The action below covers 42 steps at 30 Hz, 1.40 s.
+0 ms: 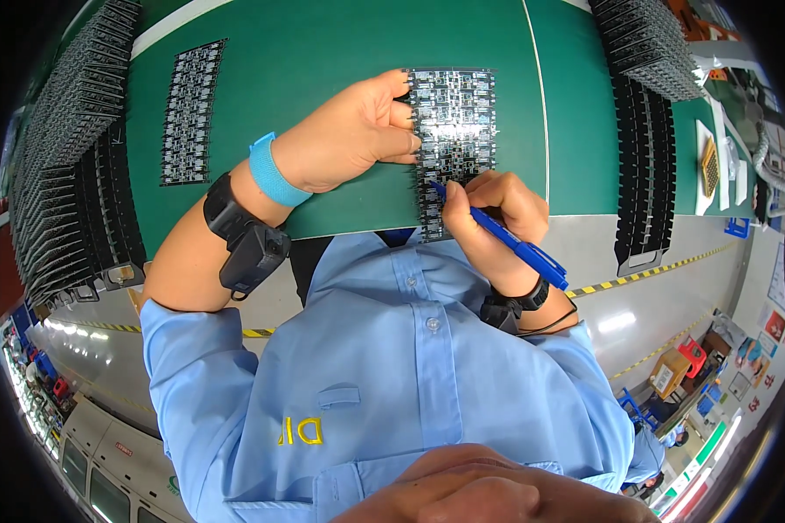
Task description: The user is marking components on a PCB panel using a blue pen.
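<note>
My left hand [353, 131] grips the left edge of a black circuit board panel [453, 113], its fingers partly hidden behind the panel. The panel carries rows of small, repeated components and lies over the near edge of the green table. In my right hand [501, 213] is a blue pen [519, 247], held in a writing grip. Its tip points at the lower left part of the panel, touching it or very close. A second circuit board panel [192, 113] lies flat on the table to the left of my left hand.
Upright circuit board panels fill a black slotted rack [70, 209] at the left. Another black rack [645, 166] with panels stands at the right. The green table [323, 48] ends just in front of my body. Farther right is a white tray [705, 166].
</note>
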Each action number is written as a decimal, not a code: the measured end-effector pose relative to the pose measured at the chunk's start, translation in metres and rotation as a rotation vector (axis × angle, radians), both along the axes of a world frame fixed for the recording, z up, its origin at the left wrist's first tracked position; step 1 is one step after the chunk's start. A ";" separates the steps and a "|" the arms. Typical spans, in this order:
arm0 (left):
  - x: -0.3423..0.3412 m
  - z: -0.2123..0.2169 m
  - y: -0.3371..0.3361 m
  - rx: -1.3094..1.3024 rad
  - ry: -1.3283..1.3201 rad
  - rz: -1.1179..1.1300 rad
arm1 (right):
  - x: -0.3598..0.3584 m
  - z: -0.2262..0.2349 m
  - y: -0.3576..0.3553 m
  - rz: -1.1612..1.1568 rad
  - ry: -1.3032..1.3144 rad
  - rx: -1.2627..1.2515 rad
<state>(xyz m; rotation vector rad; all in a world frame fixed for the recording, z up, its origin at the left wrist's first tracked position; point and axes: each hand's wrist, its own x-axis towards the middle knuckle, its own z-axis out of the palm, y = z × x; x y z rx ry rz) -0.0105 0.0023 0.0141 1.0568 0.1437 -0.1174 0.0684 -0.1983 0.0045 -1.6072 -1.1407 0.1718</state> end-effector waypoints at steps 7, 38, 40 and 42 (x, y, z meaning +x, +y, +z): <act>-0.001 0.003 0.001 -0.032 0.065 0.005 | 0.000 0.012 -0.009 -0.052 0.149 0.056; 0.001 0.003 0.005 0.059 -0.003 0.084 | -0.003 -0.003 0.001 -0.036 -0.090 -0.026; 0.001 0.002 0.005 0.054 0.004 0.094 | -0.003 -0.002 0.002 -0.039 -0.114 -0.025; 0.001 -0.002 0.008 0.075 0.010 0.075 | -0.003 -0.003 0.002 -0.034 -0.103 -0.017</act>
